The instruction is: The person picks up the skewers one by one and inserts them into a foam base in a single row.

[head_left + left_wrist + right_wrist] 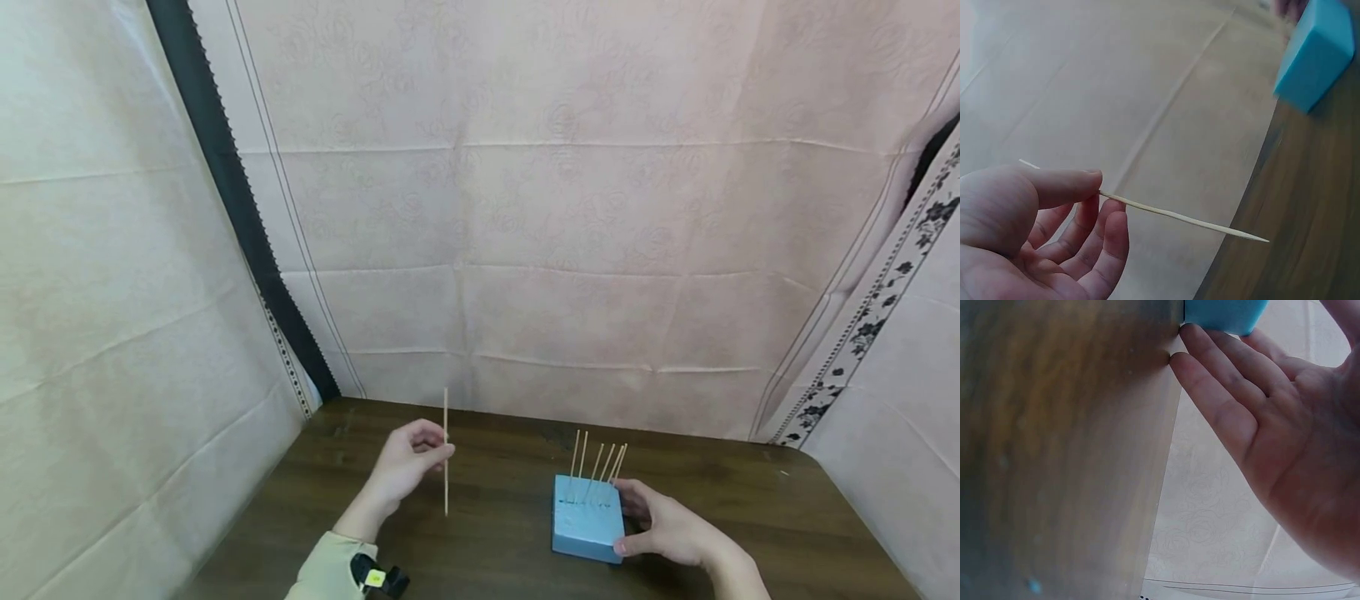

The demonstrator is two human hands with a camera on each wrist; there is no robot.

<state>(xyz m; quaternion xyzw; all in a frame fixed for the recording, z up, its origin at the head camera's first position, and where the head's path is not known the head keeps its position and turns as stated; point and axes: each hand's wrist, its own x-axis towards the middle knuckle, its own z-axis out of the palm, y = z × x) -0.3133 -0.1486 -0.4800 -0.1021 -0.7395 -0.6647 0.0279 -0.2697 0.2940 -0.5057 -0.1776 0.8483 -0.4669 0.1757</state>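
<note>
In the head view my left hand [405, 464] pinches a thin wooden skewer [446, 492] between thumb and fingers, holding it upright above the table. The left wrist view shows the pointed end of this skewer [1191, 220] reaching past the fingertips. To the right, a light-blue foam block [588, 525] sits on the table. Several skewers [584, 454] stand in its top toward the far side, some leaning right. My right hand [675, 527] holds the block's right side, thumb at the near corner and fingers farther back. In the right wrist view those fingers [1229, 412] reach the block [1222, 314].
A dark brown wooden table [495, 533] lies under both hands. Pale cloth [562, 250] hangs behind it and along both sides. A tiny light speck [783, 472] lies on the table at the right.
</note>
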